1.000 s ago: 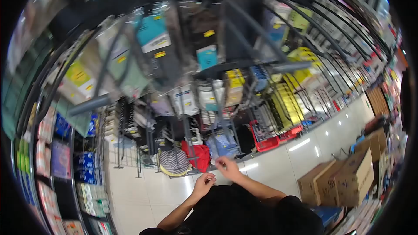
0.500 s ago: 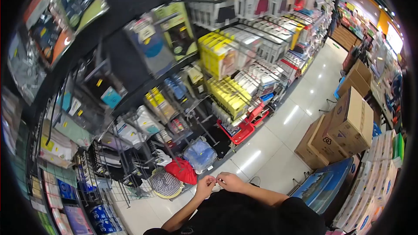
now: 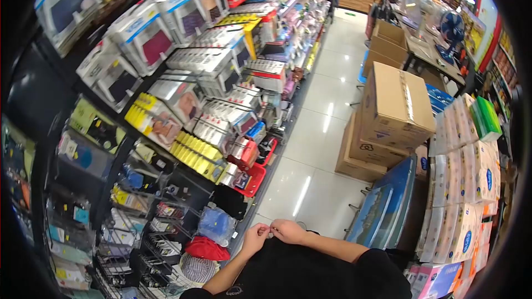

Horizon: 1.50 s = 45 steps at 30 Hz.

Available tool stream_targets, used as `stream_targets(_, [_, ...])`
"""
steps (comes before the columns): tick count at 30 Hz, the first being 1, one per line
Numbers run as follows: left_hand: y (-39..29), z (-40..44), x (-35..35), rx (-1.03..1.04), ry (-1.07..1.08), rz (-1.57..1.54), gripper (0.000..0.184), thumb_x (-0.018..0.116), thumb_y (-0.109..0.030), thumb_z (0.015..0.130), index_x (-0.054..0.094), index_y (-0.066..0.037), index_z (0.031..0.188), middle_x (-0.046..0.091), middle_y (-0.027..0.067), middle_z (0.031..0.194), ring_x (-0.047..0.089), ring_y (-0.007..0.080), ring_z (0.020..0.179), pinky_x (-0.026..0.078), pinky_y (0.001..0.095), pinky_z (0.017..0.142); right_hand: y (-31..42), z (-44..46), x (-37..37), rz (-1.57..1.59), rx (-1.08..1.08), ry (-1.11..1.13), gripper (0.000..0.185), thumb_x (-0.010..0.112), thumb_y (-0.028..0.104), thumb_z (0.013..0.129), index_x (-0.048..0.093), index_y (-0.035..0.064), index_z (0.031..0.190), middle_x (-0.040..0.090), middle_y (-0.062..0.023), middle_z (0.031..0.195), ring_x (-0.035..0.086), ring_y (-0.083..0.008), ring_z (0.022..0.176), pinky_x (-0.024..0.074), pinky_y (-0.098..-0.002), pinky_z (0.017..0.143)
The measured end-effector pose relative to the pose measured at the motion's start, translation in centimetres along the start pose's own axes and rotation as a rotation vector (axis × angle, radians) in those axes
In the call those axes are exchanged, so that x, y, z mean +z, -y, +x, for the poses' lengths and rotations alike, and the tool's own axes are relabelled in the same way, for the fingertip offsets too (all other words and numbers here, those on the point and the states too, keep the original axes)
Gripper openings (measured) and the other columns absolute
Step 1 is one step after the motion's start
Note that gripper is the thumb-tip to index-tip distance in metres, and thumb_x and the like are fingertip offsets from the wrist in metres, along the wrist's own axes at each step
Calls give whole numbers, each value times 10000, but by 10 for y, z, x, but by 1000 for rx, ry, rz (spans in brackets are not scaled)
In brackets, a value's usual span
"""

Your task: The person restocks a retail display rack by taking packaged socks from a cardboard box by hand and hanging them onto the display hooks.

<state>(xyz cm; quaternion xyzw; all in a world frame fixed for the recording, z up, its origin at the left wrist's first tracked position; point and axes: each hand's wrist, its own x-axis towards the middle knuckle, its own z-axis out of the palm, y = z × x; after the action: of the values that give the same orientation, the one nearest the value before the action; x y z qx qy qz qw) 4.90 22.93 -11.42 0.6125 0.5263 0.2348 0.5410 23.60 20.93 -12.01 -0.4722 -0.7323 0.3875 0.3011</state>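
My left hand (image 3: 255, 239) and my right hand (image 3: 289, 231) meet in front of my black shirt, low in the middle of the view. The fingers of both are pinched together, their tips nearly touching. Whatever lies between them, if anything, is too small to make out. Just left of my left hand, on the lower rack, are a blue item in clear plastic (image 3: 216, 225), a red cloth item (image 3: 206, 249) and a checked hat (image 3: 198, 269). Neither hand touches these goods.
Shelves of boxed and bagged goods line the left, with yellow packs (image 3: 198, 155) and a red basket (image 3: 254, 180) at the bottom. A shiny tiled aisle (image 3: 310, 149) runs ahead. On the right stand cardboard boxes (image 3: 396, 102), blue panels (image 3: 371, 216) and stacked tissue packs (image 3: 463, 180).
My view has turned to the right, so the shelves have slid left and more of the aisle and right-hand stacks shows. Both hands stay pinched together before my body.
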Motion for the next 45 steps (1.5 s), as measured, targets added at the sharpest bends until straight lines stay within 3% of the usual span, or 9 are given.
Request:
stream_targets(12, [-63, 156, 76, 136, 303, 75, 100, 659, -42, 875, 671, 19, 952, 713, 90, 832, 674, 131, 754, 535, 265, 701, -68, 10, -110, -11, 298, -311, 147, 580, 150, 889, 593, 7, 919, 605, -184, 866, 612, -384, 828, 493, -451, 733])
stream_targets(20, [-114, 326, 116, 196, 384, 7, 125, 675, -75, 879, 686, 22, 957, 712, 82, 829, 654, 114, 759, 523, 261, 709, -166, 85, -221, -102, 299, -415, 155, 575, 165, 900, 596, 12, 887, 613, -194, 848, 611, -393, 805, 487, -461, 700])
stream_targets(30, [-206, 497, 134, 259, 517, 88, 170, 684, -111, 883, 685, 22, 989, 720, 100, 857, 676, 134, 787, 531, 273, 725, -209, 183, -365, -26, 374, -517, 129, 622, 121, 860, 610, -7, 872, 609, -185, 818, 607, -377, 765, 490, -422, 680])
stream_targets(39, [-244, 627, 199, 238, 608, 182, 169, 665, -111, 896, 679, 22, 999, 717, 115, 864, 686, 149, 784, 541, 283, 727, -303, 222, -463, -22, 397, -581, 143, 628, 127, 839, 608, -12, 869, 605, -188, 796, 621, -356, 742, 497, -413, 662])
stream_targets(45, [-301, 744, 263, 291, 616, 261, 148, 677, -100, 884, 676, 20, 971, 707, 103, 819, 660, 129, 741, 524, 274, 692, -386, 254, -570, -12, 393, -611, 162, 625, 151, 845, 604, -8, 860, 610, -187, 785, 620, -366, 733, 496, -421, 656])
